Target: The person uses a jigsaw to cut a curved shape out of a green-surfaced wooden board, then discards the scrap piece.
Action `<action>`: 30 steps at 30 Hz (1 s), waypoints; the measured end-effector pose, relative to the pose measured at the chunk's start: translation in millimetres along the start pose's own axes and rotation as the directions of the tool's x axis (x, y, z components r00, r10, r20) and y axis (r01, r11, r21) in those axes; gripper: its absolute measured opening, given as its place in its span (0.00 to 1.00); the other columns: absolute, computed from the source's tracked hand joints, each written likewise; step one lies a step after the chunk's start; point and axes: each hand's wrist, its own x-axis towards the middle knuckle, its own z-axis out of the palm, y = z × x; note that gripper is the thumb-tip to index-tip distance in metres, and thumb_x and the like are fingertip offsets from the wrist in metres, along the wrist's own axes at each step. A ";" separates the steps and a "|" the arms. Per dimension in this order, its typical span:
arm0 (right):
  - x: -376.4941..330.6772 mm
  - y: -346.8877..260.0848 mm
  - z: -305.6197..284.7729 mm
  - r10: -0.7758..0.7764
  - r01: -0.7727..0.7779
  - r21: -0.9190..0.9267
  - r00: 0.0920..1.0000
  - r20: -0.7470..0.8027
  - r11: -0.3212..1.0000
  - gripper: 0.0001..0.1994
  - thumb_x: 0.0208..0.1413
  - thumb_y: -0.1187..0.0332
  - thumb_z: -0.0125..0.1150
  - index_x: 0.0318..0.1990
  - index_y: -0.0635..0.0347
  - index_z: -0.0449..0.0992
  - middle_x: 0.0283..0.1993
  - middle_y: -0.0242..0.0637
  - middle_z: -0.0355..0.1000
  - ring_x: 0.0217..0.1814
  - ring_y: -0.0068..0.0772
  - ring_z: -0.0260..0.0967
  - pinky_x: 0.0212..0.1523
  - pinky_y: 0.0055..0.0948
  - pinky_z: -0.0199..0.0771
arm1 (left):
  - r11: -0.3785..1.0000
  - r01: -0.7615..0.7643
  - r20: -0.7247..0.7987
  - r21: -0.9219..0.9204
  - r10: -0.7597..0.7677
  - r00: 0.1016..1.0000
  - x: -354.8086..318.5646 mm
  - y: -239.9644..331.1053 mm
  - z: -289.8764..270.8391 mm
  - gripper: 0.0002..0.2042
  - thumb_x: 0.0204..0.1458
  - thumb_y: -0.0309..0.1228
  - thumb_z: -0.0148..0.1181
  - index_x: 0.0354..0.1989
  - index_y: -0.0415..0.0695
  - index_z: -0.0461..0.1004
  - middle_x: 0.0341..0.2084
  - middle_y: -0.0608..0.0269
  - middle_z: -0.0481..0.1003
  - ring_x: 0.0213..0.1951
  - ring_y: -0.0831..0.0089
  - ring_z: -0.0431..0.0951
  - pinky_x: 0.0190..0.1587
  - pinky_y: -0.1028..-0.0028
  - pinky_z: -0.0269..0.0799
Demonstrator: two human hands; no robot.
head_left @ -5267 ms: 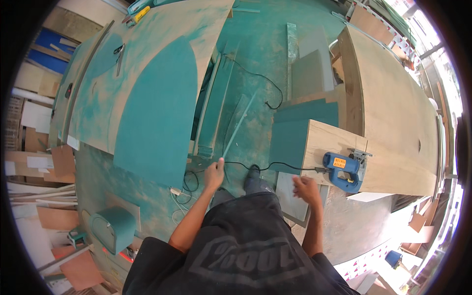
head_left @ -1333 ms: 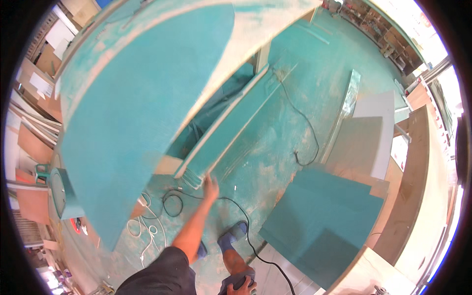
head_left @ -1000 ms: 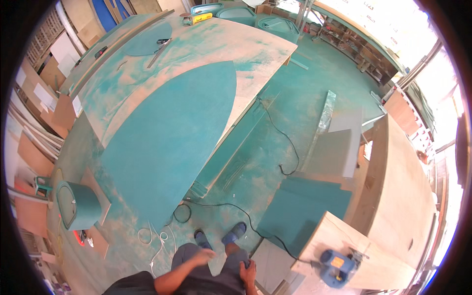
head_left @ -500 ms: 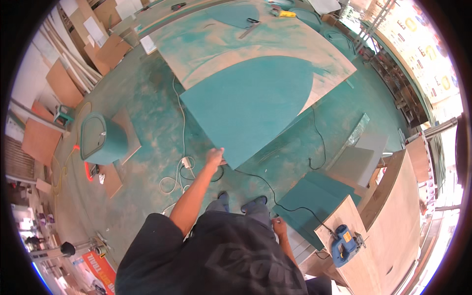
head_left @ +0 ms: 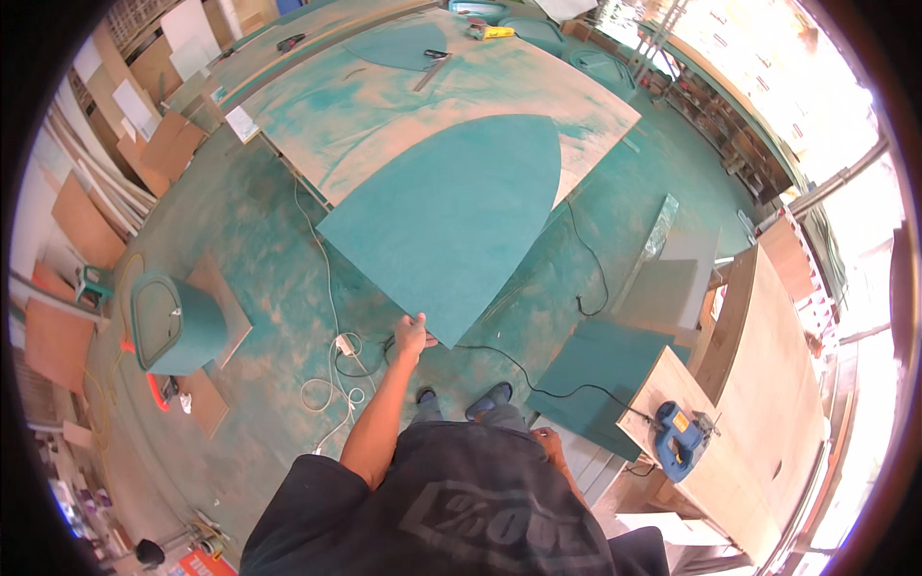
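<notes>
My left hand (head_left: 411,338) grips the near left edge of a large teal-green board (head_left: 456,216) close to its pointed near corner, thumb on top. This board has one curved side. It lies partly on a broad worktable (head_left: 307,158) smeared with green, and its near part juts out past the table edge. Beside my right hip, my right hand (head_left: 549,444) hangs low with fingers curled, partly hidden by my dark shirt; what it holds, if anything, cannot be made out. Nearest to it is a flat green panel (head_left: 600,384) on the right.
A blue jigsaw (head_left: 677,440) rests on a plywood piece (head_left: 663,384) at the right, its black cord trailing left. A white cable (head_left: 331,384) coils on the floor. A green bin (head_left: 187,326) stands left. A yellow tool (head_left: 495,33) lies at the table's far side.
The view has shifted, so table and surroundings appear farther left. My left hand keeps its grip on the green board, which appears slightly turned. My right hand stays beside my hip.
</notes>
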 end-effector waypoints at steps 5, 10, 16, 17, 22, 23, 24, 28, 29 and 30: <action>-0.1 27.1 11.4 0.076 -0.072 0.078 0.996 -0.050 0.994 0.22 0.53 0.49 0.70 0.42 0.60 0.84 0.41 0.51 0.83 0.44 0.44 0.81 0.48 0.41 0.78 | 0.965 -0.107 -0.104 0.239 0.135 0.985 3.2 -12.9 18.6 0.16 0.68 0.35 0.54 0.36 0.32 0.68 0.24 0.50 0.77 0.19 0.60 0.82 0.20 0.65 0.78; -0.4 25.7 26.6 0.042 -0.035 0.116 0.998 -0.054 0.993 0.22 0.53 0.48 0.70 0.42 0.61 0.83 0.40 0.51 0.82 0.44 0.45 0.81 0.47 0.41 0.78 | 0.900 -0.171 -0.133 0.400 0.242 0.961 24.1 -38.0 -2.5 0.18 0.71 0.41 0.50 0.41 0.35 0.67 0.24 0.55 0.77 0.19 0.69 0.80 0.18 0.72 0.69; -3.2 42.2 17.8 0.010 -0.004 0.065 0.996 -0.087 0.998 0.23 0.52 0.48 0.72 0.41 0.61 0.83 0.40 0.52 0.82 0.43 0.46 0.81 0.45 0.40 0.78 | 0.872 -0.200 -0.127 0.448 0.284 0.950 -7.1 -20.3 21.6 0.15 0.66 0.35 0.57 0.36 0.32 0.68 0.28 0.45 0.78 0.22 0.58 0.83 0.25 0.62 0.77; -8.1 34.9 19.5 0.018 -0.012 0.082 0.998 -0.068 0.997 0.23 0.52 0.48 0.72 0.41 0.61 0.83 0.40 0.52 0.82 0.43 0.46 0.81 0.46 0.40 0.78 | 0.865 -0.196 -0.154 0.461 0.296 0.943 -12.2 -16.2 23.2 0.15 0.65 0.34 0.57 0.36 0.32 0.68 0.28 0.45 0.78 0.23 0.57 0.83 0.26 0.61 0.78; -21.7 -12.0 26.3 0.047 -0.048 0.077 0.999 0.014 0.996 0.21 0.54 0.51 0.72 0.41 0.63 0.84 0.38 0.46 0.83 0.43 0.36 0.81 0.45 0.36 0.79 | 0.903 -0.145 -0.180 0.404 0.234 0.955 -1.2 -7.0 6.0 0.15 0.67 0.34 0.56 0.38 0.31 0.69 0.23 0.48 0.79 0.24 0.58 0.83 0.26 0.63 0.78; -20.1 -14.1 28.0 0.011 -0.012 0.047 1.000 0.009 0.999 0.21 0.52 0.51 0.72 0.41 0.62 0.83 0.37 0.48 0.83 0.43 0.40 0.81 0.45 0.38 0.79 | 0.918 -0.129 -0.159 0.374 0.201 0.967 -1.5 -5.0 2.5 0.15 0.67 0.35 0.55 0.38 0.31 0.69 0.23 0.48 0.79 0.23 0.59 0.83 0.25 0.64 0.78; -17.4 -3.2 21.9 -0.005 0.005 0.017 1.000 -0.022 1.000 0.22 0.51 0.50 0.72 0.40 0.62 0.83 0.37 0.50 0.83 0.43 0.44 0.81 0.45 0.40 0.78 | 0.934 -0.110 -0.106 0.341 0.155 0.982 -10.3 -0.3 15.5 0.15 0.68 0.35 0.54 0.38 0.31 0.69 0.22 0.49 0.78 0.22 0.61 0.83 0.24 0.65 0.77; -5.6 0.8 28.7 0.004 -0.004 0.031 1.000 0.011 1.000 0.21 0.51 0.51 0.71 0.41 0.62 0.83 0.38 0.51 0.83 0.45 0.44 0.82 0.46 0.40 0.78 | 0.933 -0.080 -0.046 0.351 0.102 0.994 -4.6 2.6 9.0 0.17 0.70 0.37 0.52 0.38 0.30 0.69 0.22 0.51 0.78 0.19 0.66 0.81 0.18 0.68 0.74; -9.8 -11.9 35.6 -0.006 0.005 0.028 0.999 0.032 1.000 0.21 0.51 0.51 0.71 0.41 0.62 0.83 0.39 0.51 0.83 0.45 0.44 0.82 0.46 0.40 0.78 | 0.930 -0.067 -0.050 0.363 0.092 0.995 -0.2 1.7 -6.3 0.17 0.70 0.37 0.53 0.38 0.30 0.69 0.22 0.51 0.78 0.19 0.66 0.81 0.18 0.68 0.74; -9.4 -8.6 31.5 -0.010 0.009 0.016 1.000 0.027 1.000 0.21 0.51 0.51 0.71 0.41 0.62 0.83 0.39 0.51 0.83 0.45 0.45 0.82 0.46 0.40 0.78 | 0.932 -0.058 -0.032 0.359 0.074 0.997 1.7 2.8 -5.5 0.18 0.69 0.37 0.53 0.39 0.30 0.69 0.22 0.51 0.78 0.19 0.66 0.81 0.17 0.69 0.73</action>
